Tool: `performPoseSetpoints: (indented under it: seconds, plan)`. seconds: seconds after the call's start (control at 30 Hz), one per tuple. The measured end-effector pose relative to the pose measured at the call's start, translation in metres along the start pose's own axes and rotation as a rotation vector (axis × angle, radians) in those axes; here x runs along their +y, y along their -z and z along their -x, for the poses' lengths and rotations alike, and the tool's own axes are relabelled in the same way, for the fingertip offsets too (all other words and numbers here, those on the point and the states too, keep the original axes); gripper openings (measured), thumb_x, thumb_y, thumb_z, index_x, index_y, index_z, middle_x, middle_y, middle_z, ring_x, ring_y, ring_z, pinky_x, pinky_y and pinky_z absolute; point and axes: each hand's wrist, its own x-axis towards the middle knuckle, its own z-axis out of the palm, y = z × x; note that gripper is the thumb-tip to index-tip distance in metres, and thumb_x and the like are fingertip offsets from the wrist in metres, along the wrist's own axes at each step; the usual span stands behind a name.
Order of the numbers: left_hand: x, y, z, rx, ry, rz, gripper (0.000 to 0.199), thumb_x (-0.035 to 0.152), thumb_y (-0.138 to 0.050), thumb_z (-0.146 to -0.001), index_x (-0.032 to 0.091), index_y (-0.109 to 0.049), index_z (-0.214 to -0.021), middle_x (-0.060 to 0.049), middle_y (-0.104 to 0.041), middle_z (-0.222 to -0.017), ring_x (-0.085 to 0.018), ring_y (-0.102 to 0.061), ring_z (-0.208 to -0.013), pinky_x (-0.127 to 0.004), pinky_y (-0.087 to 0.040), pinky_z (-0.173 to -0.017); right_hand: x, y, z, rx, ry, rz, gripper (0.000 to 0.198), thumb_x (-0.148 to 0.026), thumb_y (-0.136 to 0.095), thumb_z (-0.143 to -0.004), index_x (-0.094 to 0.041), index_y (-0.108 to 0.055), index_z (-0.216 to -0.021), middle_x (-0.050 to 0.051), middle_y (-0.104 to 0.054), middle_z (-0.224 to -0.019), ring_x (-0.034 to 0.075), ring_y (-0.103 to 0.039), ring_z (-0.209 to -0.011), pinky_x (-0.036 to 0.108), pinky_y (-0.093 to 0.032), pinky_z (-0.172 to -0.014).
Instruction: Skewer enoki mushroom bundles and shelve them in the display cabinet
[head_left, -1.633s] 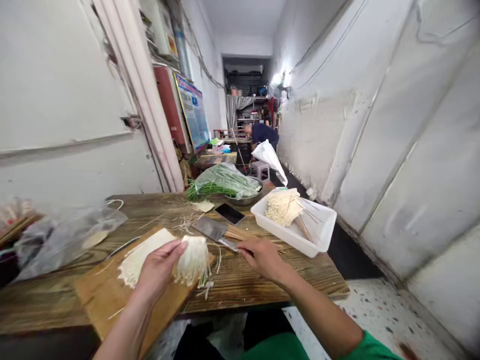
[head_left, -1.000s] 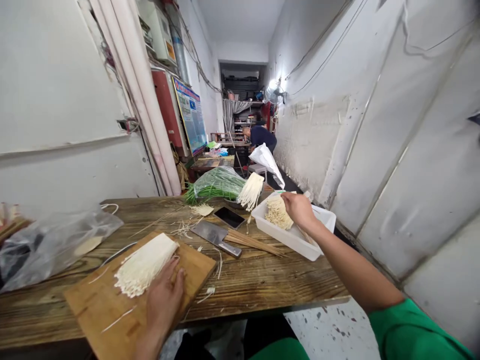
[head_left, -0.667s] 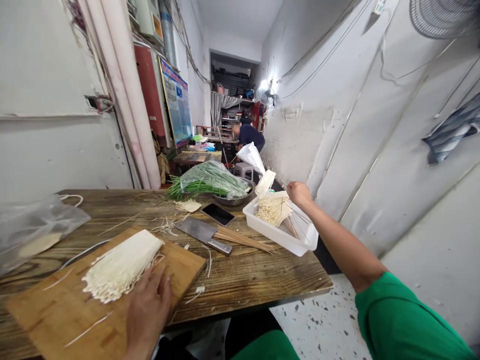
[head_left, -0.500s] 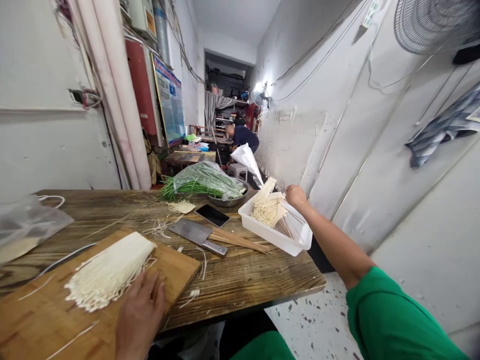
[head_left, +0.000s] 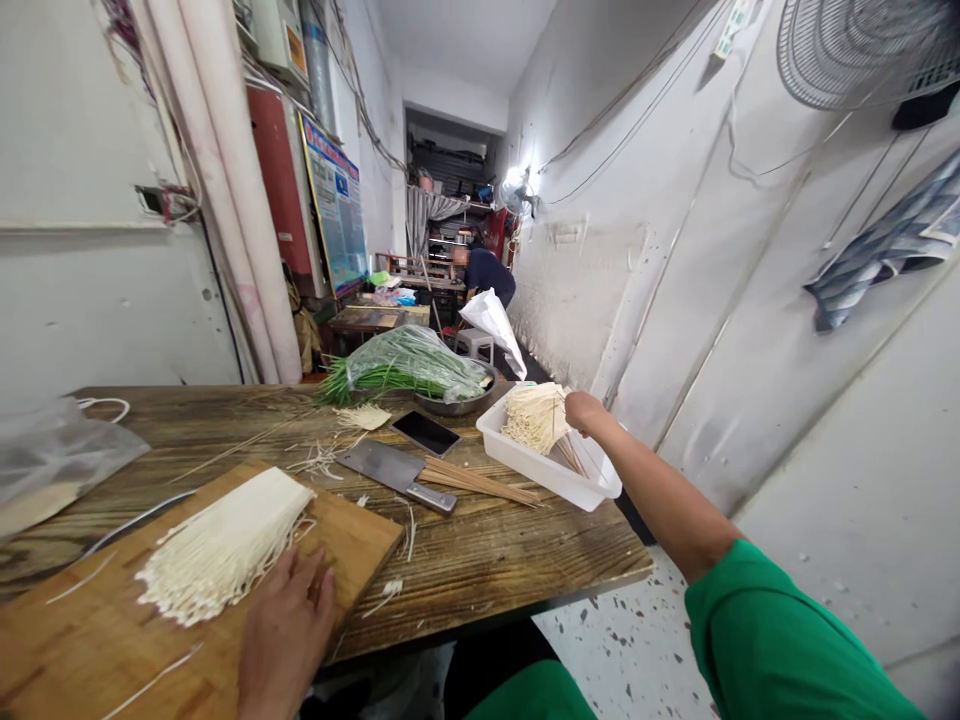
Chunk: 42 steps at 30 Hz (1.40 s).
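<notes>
Head view: the right hand (head_left: 586, 412), clamped on a mushroom skewer (head_left: 538, 402) in the white tub (head_left: 525, 462), should lay it flat, left hand (head_left: 289, 620) resting, fingers loose, on the board (head_left: 361, 525).

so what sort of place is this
Probably a food-prep area, perhaps in a small eatery: a board carries what look like enoki, a cleaver lies beside skewers, and a white tub holds more pale bunches.
</notes>
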Motion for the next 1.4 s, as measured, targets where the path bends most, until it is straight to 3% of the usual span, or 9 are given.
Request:
performPoseSetpoints:
  seconds: [0.27,0.43,0.53,0.67,0.8,1.0,1.1,1.23,1.4]
  plan:
    - [-0.001,0.000,0.001,-0.022,-0.005,-0.016,0.041,0.040,-0.034,-0.083,0.013,-0.062,-0.097,-0.019,-0.054,-0.116,-0.031,-0.050,-0.112,-0.045,-0.043,-0.093,0.001,0.018,0.026,0.062,-0.003,0.017,0.025,-0.017,-0.053,-0.082,-0.007,-0.066,-0.100,0.021,-0.066,-0.100,0.027,-0.063,-0.094,0.031,-0.048,-0.072]
    - [-0.004,-0.002,0.002,-0.019,-0.011,-0.023,0.039,0.038,-0.035,-0.083,0.013,-0.062,-0.096,-0.017,-0.057,-0.112,-0.030,-0.049,-0.113,-0.044,-0.043,-0.094,0.009,0.026,0.094,0.277,0.004,0.005,0.035,-0.029,-0.035,-0.092,-0.011,-0.063,-0.103,0.018,-0.066,-0.095,0.026,-0.063,-0.087,0.030,-0.044,-0.066]
    - [-0.004,-0.003,0.002,-0.043,-0.021,-0.017,0.037,0.037,-0.035,-0.083,0.013,-0.062,-0.094,-0.015,-0.061,-0.107,-0.031,-0.048,-0.115,-0.044,-0.042,-0.095,0.008,0.004,0.141,0.533,0.169,-0.139,0.038,-0.034,-0.031,-0.093,-0.017,-0.065,-0.092,0.010,-0.068,-0.082,0.019,-0.064,-0.072,0.024,-0.040,-0.060]
    - [-0.002,-0.001,0.000,-0.068,0.008,-0.026,0.039,0.038,-0.036,-0.083,0.012,-0.062,-0.097,-0.017,-0.059,-0.111,-0.031,-0.050,-0.113,-0.044,-0.042,-0.094,-0.011,-0.051,0.172,0.340,0.368,-0.287,0.033,-0.028,-0.036,-0.091,-0.019,-0.065,-0.077,0.006,-0.068,-0.075,0.016,-0.062,-0.067,0.023,-0.039,-0.060]
    - [0.004,0.003,-0.003,-0.098,0.041,-0.042,0.040,0.038,-0.037,-0.083,0.011,-0.063,-0.097,-0.020,-0.054,-0.117,-0.030,-0.052,-0.110,-0.042,-0.042,-0.094,-0.036,-0.099,0.173,0.122,0.405,-0.306,0.024,-0.021,-0.043,-0.087,-0.018,-0.064,-0.077,0.006,-0.067,-0.078,0.018,-0.061,-0.071,0.024,-0.041,-0.064]
    - [0.019,0.010,-0.005,-0.158,0.112,-0.034,0.038,0.034,-0.038,-0.083,0.011,-0.062,-0.101,-0.017,-0.053,-0.120,-0.027,-0.053,-0.109,-0.040,-0.042,-0.095,-0.063,-0.123,0.162,0.074,0.501,-0.397,0.017,-0.017,-0.048,-0.083,-0.016,-0.065,-0.087,0.009,-0.062,-0.088,0.022,-0.056,-0.088,0.030,-0.043,-0.078]
    - [0.024,0.012,-0.007,-0.167,0.110,-0.047,0.041,0.034,-0.037,-0.085,0.007,-0.062,-0.102,-0.020,-0.053,-0.119,-0.028,-0.053,-0.109,-0.040,-0.042,-0.095,-0.063,-0.116,0.160,0.148,0.553,-0.502,0.019,-0.016,-0.046,-0.084,-0.016,-0.065,-0.088,0.010,-0.061,-0.090,0.021,-0.054,-0.088,0.032,-0.044,-0.080]
    - [0.024,0.012,-0.011,-0.162,0.060,-0.066,0.040,0.035,-0.036,-0.085,0.009,-0.062,-0.101,-0.019,-0.054,-0.118,-0.028,-0.053,-0.108,-0.040,-0.042,-0.094,-0.045,-0.084,0.156,0.464,0.616,-0.670,0.025,-0.017,-0.043,-0.087,-0.016,-0.061,-0.104,0.010,-0.061,-0.099,0.020,-0.053,-0.092,0.033,-0.043,-0.084]
    - [0.017,0.008,-0.012,-0.169,0.021,-0.046,0.035,0.036,-0.039,-0.084,0.013,-0.061,-0.100,-0.016,-0.055,-0.116,-0.028,-0.051,-0.110,-0.042,-0.041,-0.096,-0.022,-0.050,0.113,0.622,0.490,-0.413,0.028,-0.020,-0.042,-0.089,-0.018,-0.060,-0.111,0.008,-0.060,-0.115,0.026,-0.044,-0.109,0.042,-0.033,-0.093]
